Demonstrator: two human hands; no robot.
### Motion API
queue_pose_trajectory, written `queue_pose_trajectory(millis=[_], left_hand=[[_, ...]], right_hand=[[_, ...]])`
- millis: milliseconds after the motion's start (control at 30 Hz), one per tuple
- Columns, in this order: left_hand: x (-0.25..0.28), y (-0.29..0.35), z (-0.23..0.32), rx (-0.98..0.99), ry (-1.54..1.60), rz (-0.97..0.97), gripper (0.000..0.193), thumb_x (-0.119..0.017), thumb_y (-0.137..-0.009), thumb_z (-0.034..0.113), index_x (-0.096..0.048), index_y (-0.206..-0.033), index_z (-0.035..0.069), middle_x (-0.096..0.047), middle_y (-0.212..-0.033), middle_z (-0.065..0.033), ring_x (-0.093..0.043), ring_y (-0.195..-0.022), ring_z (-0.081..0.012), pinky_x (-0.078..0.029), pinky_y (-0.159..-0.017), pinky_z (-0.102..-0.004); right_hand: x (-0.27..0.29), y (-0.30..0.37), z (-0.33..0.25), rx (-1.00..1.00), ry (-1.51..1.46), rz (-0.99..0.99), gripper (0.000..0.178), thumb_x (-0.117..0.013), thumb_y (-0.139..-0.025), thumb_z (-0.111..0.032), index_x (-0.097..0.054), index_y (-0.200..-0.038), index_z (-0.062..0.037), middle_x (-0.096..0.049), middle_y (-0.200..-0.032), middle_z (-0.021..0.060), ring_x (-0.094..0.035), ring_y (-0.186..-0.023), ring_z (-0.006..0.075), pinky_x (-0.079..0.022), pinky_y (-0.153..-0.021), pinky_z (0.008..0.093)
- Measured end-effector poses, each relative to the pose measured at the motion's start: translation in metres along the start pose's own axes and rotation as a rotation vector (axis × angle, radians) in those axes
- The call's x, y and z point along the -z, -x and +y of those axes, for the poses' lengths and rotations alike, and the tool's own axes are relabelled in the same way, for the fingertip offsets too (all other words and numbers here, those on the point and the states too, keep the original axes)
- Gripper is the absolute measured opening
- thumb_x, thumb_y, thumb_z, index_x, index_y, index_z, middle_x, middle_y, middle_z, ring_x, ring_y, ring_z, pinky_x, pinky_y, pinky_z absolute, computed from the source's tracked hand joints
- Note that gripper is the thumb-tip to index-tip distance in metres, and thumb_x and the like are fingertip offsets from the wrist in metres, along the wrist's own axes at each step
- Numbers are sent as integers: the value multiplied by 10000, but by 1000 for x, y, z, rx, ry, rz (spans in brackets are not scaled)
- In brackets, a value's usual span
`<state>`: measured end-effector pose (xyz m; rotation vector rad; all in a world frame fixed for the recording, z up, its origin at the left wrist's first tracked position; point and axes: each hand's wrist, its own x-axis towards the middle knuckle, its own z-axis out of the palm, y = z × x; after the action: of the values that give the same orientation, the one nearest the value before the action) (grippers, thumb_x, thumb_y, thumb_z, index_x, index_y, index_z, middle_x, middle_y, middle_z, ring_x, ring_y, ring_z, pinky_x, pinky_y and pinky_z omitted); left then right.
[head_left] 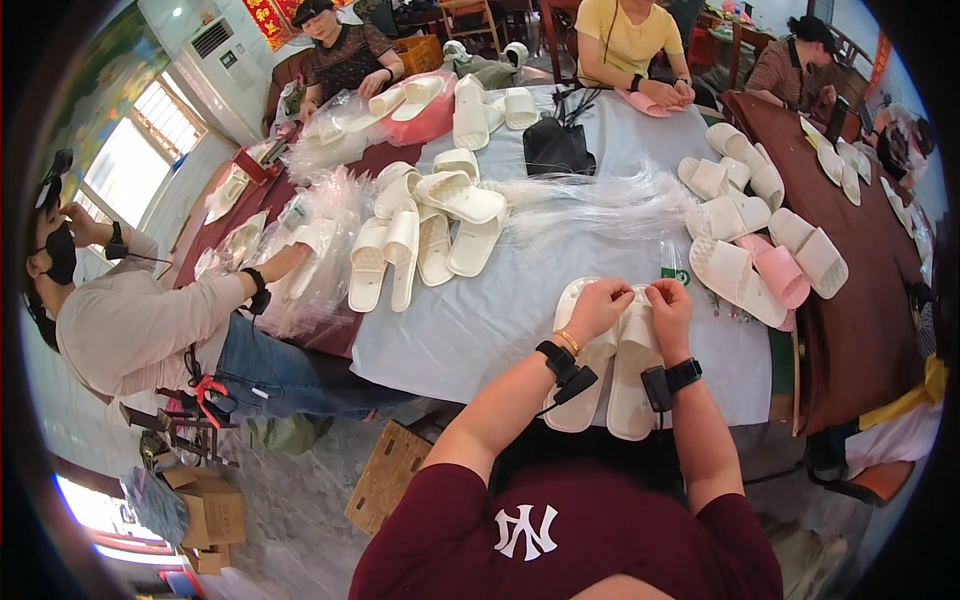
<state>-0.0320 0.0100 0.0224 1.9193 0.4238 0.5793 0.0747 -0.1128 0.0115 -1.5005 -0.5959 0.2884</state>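
A pair of white slippers lies at the table's near edge, the left slipper point(577, 408) beside the right slipper point(631, 400), toes pointing away from me. Over the left one's strap is my left hand point(600, 306), its thumb and finger pinched together. My right hand point(671, 308) is pinched the same way just beyond the other strap, fingertips close to the left hand's. Whatever sits between the fingertips is too small to make out. A bundle of clear plastic strands point(600, 208) lies on the pale cloth point(440, 345) beyond my hands.
White slippers point(400, 240) cluster left of centre, near clear plastic bags point(325, 215). More slippers, including a pink slipper point(778, 272), pile up at right. A black bag point(558, 148) sits farther back. Co-workers sit around the table; one person point(150, 320) reaches in from the left.
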Motion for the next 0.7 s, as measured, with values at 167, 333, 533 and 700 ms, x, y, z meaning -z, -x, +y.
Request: queue_pose_trajectory(millis=[167, 333, 533, 700], left_hand=[[-3, 1, 0, -32, 12, 18, 194, -650, -847, 182, -673, -904, -2, -669, -775, -121, -611, -686, -174, -483, -651, -311], [-2, 0, 3, -42, -11, -5, 192, -649, -836, 188, -665, -888, 4, -649, -760, -137, -609, -691, -213, -476, -653, -323], [0, 2, 0, -51, -39, 23, 204, -639, -838, 196, -667, -890, 1, -656, -774, -145, -622, -695, -229, -487, -659, -331], [-3, 0, -2, -90, -84, -11, 201, -630, -841, 195, -683, -915, 16, -676, -824, -145, -647, -744, -256, -496, -692, -336]], right_hand=[[4, -2, 8, -7, -21, 15, 84, -650, -853, -63, -621, -913, -10, -633, -817, 19, -565, -733, 84, -458, -660, 233], [5, 0, 4, -22, -10, -27, 64, -656, -846, -54, -629, -885, -12, -635, -803, 7, -561, -719, 71, -456, -646, 228], [2, 1, -3, -32, 10, -23, 50, -657, -840, -51, -639, -870, -15, -639, -784, 4, -560, -705, 68, -454, -637, 227], [5, 5, -15, 34, 195, -16, 65, -656, -823, -73, -658, -842, -10, -644, -769, 44, -575, -713, 108, -466, -655, 257]])
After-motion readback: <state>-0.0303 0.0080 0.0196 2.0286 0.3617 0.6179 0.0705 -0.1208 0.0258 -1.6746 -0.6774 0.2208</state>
